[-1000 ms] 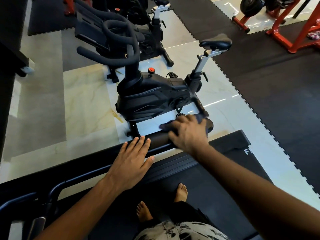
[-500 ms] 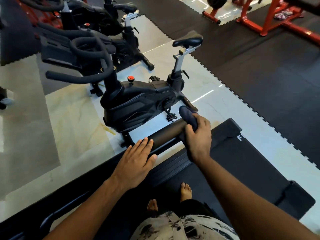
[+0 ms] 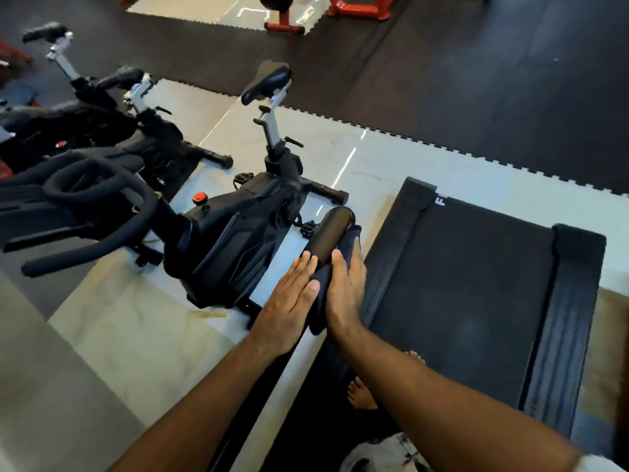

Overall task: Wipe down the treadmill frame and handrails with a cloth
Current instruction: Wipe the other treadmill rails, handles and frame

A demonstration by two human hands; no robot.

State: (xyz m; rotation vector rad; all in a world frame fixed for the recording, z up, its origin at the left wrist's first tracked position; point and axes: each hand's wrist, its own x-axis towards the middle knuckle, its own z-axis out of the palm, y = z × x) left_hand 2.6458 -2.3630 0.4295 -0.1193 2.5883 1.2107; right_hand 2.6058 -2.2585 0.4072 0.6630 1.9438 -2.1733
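A gym floor of pale glossy tiles (image 3: 136, 335) holds a black exercise bike (image 3: 231, 240) at the left and a black treadmill deck (image 3: 476, 301) at the right. Between them, the black padded handrail (image 3: 332, 229) carries the dark blue cloth (image 3: 321, 284) on its right side, where the right hand (image 3: 345, 298) grips it. The left hand (image 3: 289, 304) lies flat just beside, fingers (image 3: 303, 270) straight and together.

So the handrail (image 3: 331, 229) in front of you is a fat black padded tube with a rounded end, pointing away from you. The dark navy cloth (image 3: 321, 284) is wrapped over its near part and trails up its right side. The treadmill deck (image 3: 476, 301), black and flat, sits just right of it.
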